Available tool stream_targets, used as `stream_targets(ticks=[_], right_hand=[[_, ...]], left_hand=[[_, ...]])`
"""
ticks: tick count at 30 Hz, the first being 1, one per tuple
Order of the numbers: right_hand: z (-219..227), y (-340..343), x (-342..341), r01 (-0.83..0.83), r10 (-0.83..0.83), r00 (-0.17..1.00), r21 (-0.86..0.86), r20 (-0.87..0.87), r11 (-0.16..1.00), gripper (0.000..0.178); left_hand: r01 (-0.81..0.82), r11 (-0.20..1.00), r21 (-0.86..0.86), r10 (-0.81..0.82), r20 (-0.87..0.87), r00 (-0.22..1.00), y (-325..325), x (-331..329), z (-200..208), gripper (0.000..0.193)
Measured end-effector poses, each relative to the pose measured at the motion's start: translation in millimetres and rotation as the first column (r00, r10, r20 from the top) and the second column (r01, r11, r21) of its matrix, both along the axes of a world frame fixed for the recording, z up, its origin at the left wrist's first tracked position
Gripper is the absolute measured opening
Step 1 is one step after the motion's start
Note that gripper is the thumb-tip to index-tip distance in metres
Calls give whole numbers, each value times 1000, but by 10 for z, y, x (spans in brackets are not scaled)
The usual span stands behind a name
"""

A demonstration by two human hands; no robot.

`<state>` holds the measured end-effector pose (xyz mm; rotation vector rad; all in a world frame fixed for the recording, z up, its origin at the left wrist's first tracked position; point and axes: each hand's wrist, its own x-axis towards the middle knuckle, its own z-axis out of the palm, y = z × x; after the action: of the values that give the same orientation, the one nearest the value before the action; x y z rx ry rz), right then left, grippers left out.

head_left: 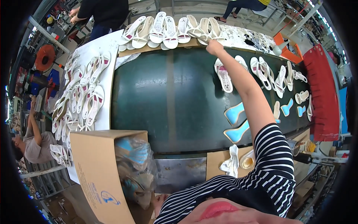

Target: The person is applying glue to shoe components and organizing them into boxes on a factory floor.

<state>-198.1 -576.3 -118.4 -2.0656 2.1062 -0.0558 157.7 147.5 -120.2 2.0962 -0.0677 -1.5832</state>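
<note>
My right hand (214, 47) reaches across the dark green belt (167, 100) to its far edge. Its fingers are closed on the heel end of a white sandal (204, 33). That sandal lies in a row of white sandals (164, 30) on a cardboard strip. My striped sleeve covers the upper arm. My left hand (157, 201) shows only partly at the bottom, beside a plastic bag (136, 168) of blue insoles in an open cardboard box (93, 171). Its grip is hidden.
More white sandals (261, 71) and blue insoles (235, 114) lie on the belt's right half. Many sandals (85, 93) cover a white sheet at the left. A white rag (233, 160) and small cup (247, 161) sit near me. A red cloth (324, 93) hangs at the right. Other people (102, 13) work around.
</note>
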Motion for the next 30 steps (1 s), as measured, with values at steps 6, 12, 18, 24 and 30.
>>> stream_targets(ticks=[6,12,18,24,30], right_hand=[[-144,-743,-7,37,-36,999,-33,25,999,69],[-197,-1165,-426,146,-190,961,217,199,965,68],[34,-802,-187,-54,49,993,-40,-108,998,35],[431,-2,155,-36,-32,972,279,233,960,31],[248,1395,397,-163,-2,918,380,397,910,38]], left_hand=[[4,951,-310,-18,-43,999,-852,-243,11,25],[436,853,-286,-416,133,900,-1177,-386,-199,37],[451,833,-322,-308,406,860,-1479,-562,-351,26],[502,768,-397,-201,596,778,-1320,-640,-745,19],[641,658,-396,-175,747,642,-1325,-642,-797,14]])
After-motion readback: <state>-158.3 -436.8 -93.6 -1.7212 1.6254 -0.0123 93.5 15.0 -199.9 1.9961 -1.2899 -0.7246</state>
